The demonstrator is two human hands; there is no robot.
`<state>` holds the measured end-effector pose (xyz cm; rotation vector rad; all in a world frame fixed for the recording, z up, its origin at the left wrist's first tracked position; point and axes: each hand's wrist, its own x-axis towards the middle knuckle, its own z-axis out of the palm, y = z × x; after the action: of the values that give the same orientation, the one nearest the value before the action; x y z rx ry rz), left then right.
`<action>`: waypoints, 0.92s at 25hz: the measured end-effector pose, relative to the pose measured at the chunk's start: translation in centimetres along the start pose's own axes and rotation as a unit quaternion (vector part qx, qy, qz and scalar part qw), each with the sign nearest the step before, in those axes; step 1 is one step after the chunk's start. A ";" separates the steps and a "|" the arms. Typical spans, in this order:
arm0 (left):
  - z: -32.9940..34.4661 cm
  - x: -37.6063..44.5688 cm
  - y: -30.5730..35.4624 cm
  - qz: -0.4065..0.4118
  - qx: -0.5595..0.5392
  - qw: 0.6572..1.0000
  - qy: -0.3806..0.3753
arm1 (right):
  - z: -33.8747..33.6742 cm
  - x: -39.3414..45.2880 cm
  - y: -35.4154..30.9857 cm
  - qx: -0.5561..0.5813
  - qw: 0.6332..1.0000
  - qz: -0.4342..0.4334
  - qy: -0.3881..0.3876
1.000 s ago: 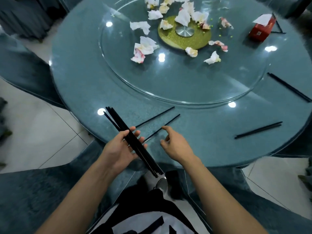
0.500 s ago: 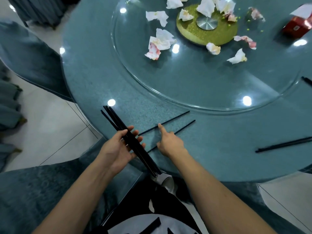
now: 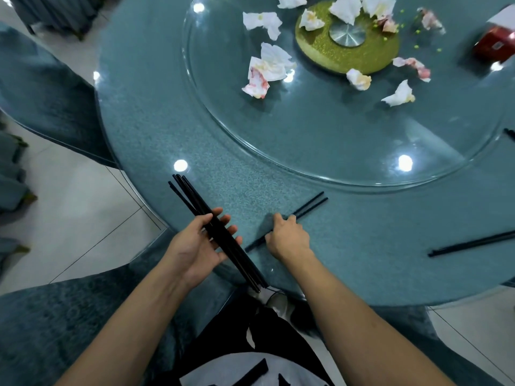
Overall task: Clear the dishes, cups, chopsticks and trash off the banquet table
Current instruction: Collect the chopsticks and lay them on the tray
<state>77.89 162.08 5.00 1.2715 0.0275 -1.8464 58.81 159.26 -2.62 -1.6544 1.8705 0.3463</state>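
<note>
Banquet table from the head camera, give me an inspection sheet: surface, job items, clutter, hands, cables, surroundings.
Surface: round teal table carrying a glass turntable with a gold centre disc.
Job's things: chopstick bundle in the left hand; chopstick pair under the right hand; another pair lying at right; crumpled napkins on the turntable.
Clutter: red box, green crumbs.
Grippers: left hand holds the bundle; right hand grips the pair.
Cables: nothing seen.
Surroundings: covered chairs, tiled floor.
</note>
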 end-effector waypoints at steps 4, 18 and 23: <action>0.7 0.8 0.0 -0.018 0.011 1.000 -0.018 | 0.8 -0.3 1.8 -0.012 0.999 0.014 0.043; 2.6 1.2 -1.1 -0.032 0.045 0.998 -0.033 | 1.6 -2.4 6.3 0.105 0.980 0.157 0.061; 2.9 0.7 -1.4 -0.032 0.057 0.997 -0.031 | 2.0 -2.7 6.5 0.097 0.980 0.160 0.062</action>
<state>74.72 161.17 5.20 1.3028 -0.0730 -1.9657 53.21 163.71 -3.84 -1.2738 2.1931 0.1858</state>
